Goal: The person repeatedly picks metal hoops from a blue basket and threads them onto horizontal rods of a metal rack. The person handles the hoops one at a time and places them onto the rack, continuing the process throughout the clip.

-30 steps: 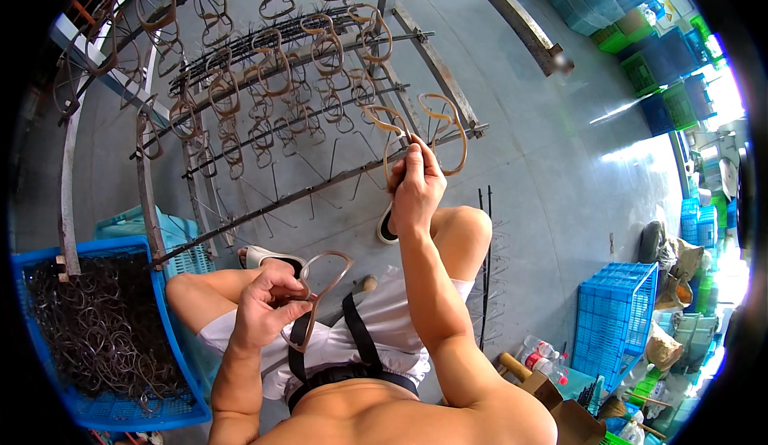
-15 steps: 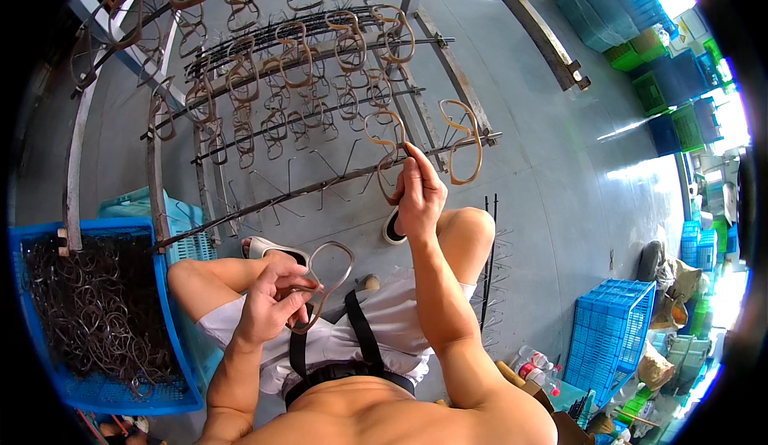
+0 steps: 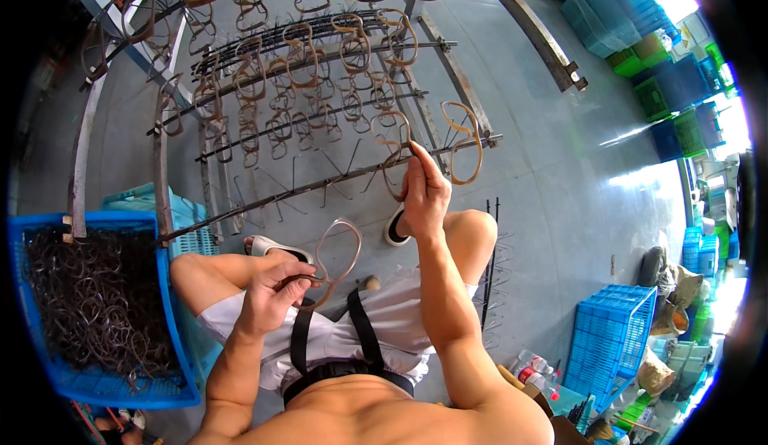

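In my left hand [image 3: 272, 294], low over my lap, the fingers pinch a translucent brown eyeglass frame [image 3: 357, 245] with its loops up and to the right. My right hand [image 3: 426, 193] reaches forward, thumb and fingertips closed on the edge of another brown eyeglass frame [image 3: 386, 118], which hangs at the nearest rack bar [image 3: 320, 182]. To the right of it, an amber eyeglass frame [image 3: 478, 150] hangs near the bar's end. Bent wire hooks [image 3: 282, 174] without frames stick out along the bar's left part.
More eyeglass frames [image 3: 302, 54] hang in rows on the rack's farther bars. At left, a blue crate [image 3: 164, 301] holds a tangled heap of dark frames [image 3: 100, 309]. On the right stand a blue basket [image 3: 610, 337] and plastic bottles [image 3: 538, 374]. Hooked black rods [image 3: 490, 261] lie beside my right knee.
The eyeglass frame in my left hand has tilted and moved a little up and to the right. My right hand keeps its pinch at the bar, and the view has shifted slightly.
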Demonstrator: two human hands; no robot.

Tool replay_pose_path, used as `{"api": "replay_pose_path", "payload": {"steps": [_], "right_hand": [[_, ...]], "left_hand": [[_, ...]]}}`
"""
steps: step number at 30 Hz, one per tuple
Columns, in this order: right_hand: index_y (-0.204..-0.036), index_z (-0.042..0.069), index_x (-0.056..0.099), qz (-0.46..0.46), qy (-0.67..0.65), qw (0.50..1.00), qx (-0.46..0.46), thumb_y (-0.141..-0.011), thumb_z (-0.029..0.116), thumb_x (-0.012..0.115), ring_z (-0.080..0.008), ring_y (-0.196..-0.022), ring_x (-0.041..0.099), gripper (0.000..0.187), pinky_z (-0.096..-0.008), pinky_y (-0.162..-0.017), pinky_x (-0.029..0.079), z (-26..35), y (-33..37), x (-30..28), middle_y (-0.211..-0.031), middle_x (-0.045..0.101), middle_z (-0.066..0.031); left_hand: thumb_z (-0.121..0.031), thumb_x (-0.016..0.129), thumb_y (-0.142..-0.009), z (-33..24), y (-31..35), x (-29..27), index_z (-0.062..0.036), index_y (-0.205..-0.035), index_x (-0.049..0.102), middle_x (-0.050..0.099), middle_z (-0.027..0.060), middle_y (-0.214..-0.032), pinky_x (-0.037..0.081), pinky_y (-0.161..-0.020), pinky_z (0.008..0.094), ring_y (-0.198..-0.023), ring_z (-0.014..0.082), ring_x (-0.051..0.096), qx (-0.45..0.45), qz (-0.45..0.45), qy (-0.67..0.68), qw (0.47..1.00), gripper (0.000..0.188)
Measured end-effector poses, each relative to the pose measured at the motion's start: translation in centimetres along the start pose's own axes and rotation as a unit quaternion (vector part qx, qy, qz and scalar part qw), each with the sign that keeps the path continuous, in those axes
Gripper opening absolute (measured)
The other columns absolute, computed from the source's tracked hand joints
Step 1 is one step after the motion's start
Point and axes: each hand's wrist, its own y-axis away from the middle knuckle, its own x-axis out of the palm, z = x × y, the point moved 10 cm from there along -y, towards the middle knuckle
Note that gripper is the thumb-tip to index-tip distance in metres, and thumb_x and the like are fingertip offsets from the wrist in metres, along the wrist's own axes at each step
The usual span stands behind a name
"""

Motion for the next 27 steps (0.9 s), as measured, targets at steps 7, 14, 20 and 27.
{"api": "replay_pose_path", "payload": {"steps": [7, 14, 20, 27], "right_hand": [[-0.120, -0.001, 0.054, -0.034, 0.013, 0.994, 0.101, -0.095, 0.009, 0.046, -0.0102, -0.064, 0.049, 0.028, -0.0229, -0.057, 0.044, -1.0, 0.5, -1.2, -0.075, 0.053, -0.0043], [-0.125, -0.002, 0.045, 0.184, -0.096, 0.978, 0.010, -0.091, 0.015, 0.049, -0.0228, -0.101, 0.047, 0.038, -0.0339, -0.091, 0.038, 8.2, 10.4, 4.3, -0.109, 0.051, -0.0137], [-0.125, -0.002, 0.046, 0.016, -0.132, 0.985, 0.109, -0.097, 0.007, 0.040, -0.0085, -0.060, 0.055, 0.031, -0.0214, -0.053, 0.045, 6.2, 9.9, 3.8, -0.070, 0.058, -0.0037], [-0.126, 0.005, 0.051, -0.099, -0.050, 0.989, 0.096, -0.097, 0.012, 0.047, -0.0035, -0.050, 0.042, 0.030, -0.0199, -0.045, 0.037, -0.2, 4.4, 4.0, -0.060, 0.047, 0.0024]], "left_hand": [[-0.004, 0.059, -0.088, -2.1, -0.7, -0.4, 0.0011, -0.105, 0.061, 0.066, 0.0071, -0.089, 0.045, -0.062, 0.0190, -0.069, 0.0062, 0.054, 0.051, -0.046, 0.020, 0.997, 0.017], [0.000, 0.056, -0.087, -5.9, -0.2, 2.0, 0.0025, -0.104, 0.061, 0.055, 0.0058, -0.090, 0.044, -0.064, 0.0220, -0.072, 0.0103, 0.052, 0.248, -0.184, -0.217, 0.926, 0.018], [-0.010, 0.061, -0.083, -6.0, 0.0, 2.1, 0.0008, -0.106, 0.061, 0.056, 0.0112, -0.098, 0.044, -0.070, 0.0289, -0.079, 0.0180, 0.053, 0.286, -0.169, -0.224, 0.916, 0.026], [-0.015, 0.056, -0.090, -5.7, 9.7, -25.6, -0.0025, -0.110, 0.059, 0.061, 0.0117, -0.100, 0.048, -0.074, 0.0311, -0.087, 0.0202, 0.059, 0.147, -0.541, -0.463, 0.686, 0.023]]}}
